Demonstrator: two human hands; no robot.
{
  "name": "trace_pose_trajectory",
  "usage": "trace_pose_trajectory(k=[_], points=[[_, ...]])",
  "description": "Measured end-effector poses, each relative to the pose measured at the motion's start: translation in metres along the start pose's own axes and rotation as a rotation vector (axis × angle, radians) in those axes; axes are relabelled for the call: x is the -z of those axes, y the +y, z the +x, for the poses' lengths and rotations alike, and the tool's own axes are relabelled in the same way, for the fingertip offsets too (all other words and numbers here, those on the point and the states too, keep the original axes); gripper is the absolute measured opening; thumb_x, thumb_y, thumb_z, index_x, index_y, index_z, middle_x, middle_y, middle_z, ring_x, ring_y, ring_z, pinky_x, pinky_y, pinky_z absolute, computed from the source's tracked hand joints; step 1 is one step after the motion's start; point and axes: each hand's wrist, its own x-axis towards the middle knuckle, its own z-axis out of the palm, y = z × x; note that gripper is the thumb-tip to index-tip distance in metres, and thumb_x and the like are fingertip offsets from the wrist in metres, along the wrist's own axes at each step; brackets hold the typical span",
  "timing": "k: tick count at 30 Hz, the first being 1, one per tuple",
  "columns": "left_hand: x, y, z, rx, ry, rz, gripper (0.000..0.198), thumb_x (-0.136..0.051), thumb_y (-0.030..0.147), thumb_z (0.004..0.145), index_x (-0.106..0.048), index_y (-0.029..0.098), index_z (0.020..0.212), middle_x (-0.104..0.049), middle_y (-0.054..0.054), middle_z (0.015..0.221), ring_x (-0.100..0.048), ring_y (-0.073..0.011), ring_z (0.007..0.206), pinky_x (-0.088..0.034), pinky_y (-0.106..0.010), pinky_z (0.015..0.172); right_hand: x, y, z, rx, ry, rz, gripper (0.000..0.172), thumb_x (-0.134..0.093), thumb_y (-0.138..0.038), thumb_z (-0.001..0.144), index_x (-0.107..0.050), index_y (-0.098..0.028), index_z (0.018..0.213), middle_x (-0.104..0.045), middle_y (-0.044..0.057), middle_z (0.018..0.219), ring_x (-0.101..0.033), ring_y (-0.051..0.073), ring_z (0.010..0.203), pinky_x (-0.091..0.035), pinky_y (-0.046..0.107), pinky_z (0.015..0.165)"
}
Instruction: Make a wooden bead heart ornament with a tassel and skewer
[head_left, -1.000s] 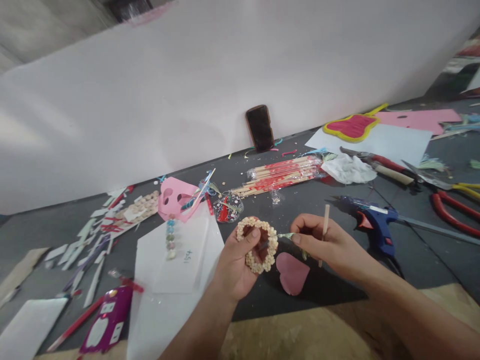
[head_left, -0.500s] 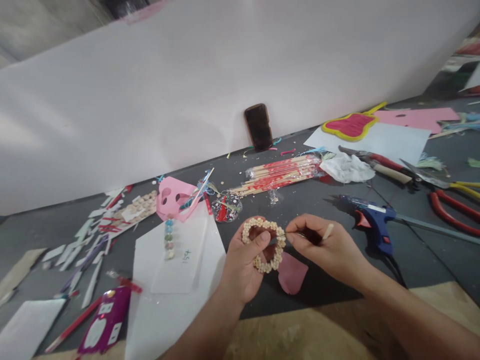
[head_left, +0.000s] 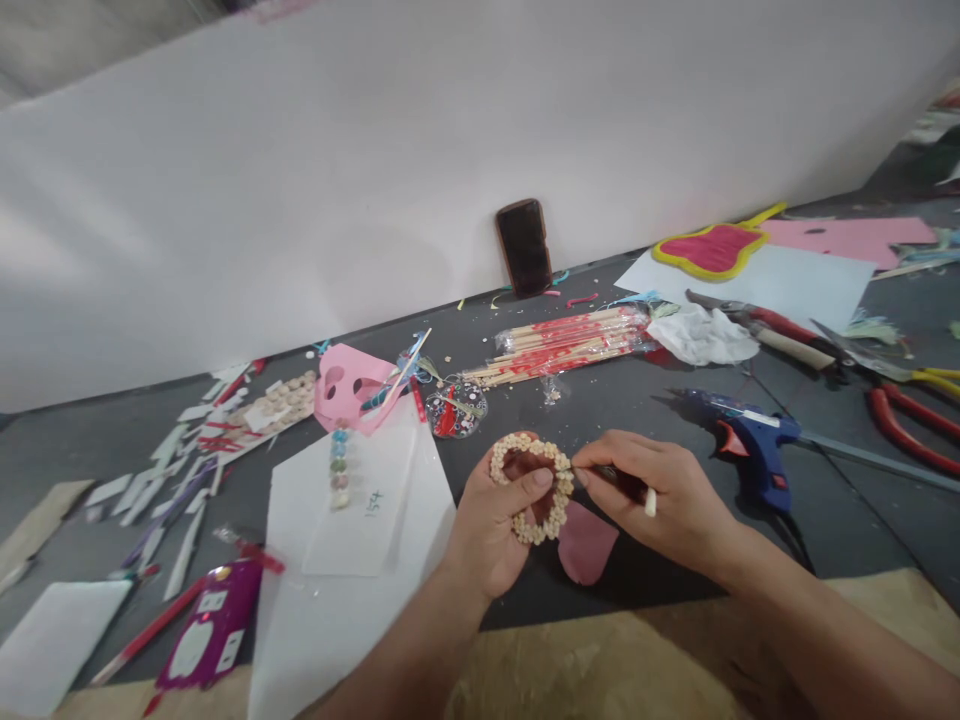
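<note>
My left hand [head_left: 491,520] is closed around the lower left of a ring of small cream beads [head_left: 553,520], thumb lying across its opening. The ring is tilted up towards me. At its right side my right hand [head_left: 664,485] pinches a slim stick-like tool [head_left: 650,502] with a pale end. The tool's tip meets or nearly meets the beads; its exact kind is hard to make out. Below and between the hands, a pink heart-shaped piece [head_left: 586,545] lies on the dark table, partly behind the ring.
A blue glue gun [head_left: 750,430] lies right of my right hand, with red-handled pliers [head_left: 904,425] beyond. Wrapped sticks [head_left: 570,345] and a propped phone [head_left: 523,245] are ahead. White paper [head_left: 292,570], a pink cutout [head_left: 349,375] and a purple device [head_left: 214,625] sit left.
The view has shifted slightly. My right hand has turned a little, and the pale end of the tool now points lower. The left hand keeps its hold on the ring.
</note>
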Motion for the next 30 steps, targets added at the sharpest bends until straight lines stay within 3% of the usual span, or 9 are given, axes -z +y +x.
trace_pose_trajectory(k=[16,30], points=[[0.0020,0.0014,0.0023,0.010,0.041,-0.042,0.032,-0.078,0.004,0.060,-0.062,0.015,0.086,-0.069,0.001,0.075,-0.065,-0.0098,0.066,-0.053,-0.019,0.064,-0.0003,0.0027,-0.0012,0.118,-0.008,-0.002,0.018,-0.051,-0.009,0.081,-0.063,-0.021,0.089,-0.064,0.001,0.073,-0.058,0.009,0.063,-0.046,0.019,0.058],[0.0015,0.0037,0.0015,0.028,0.108,-0.095,0.034,-0.081,0.007,0.054,-0.062,0.016,0.081,-0.067,0.003,0.071,-0.064,-0.0091,0.062,-0.053,-0.018,0.060,-0.0019,-0.0009,0.0004,-0.052,0.001,-0.026,0.015,-0.052,-0.013,0.081,-0.064,-0.021,0.082,-0.067,0.001,0.071,-0.060,0.011,0.060,-0.044,0.021,0.055]])
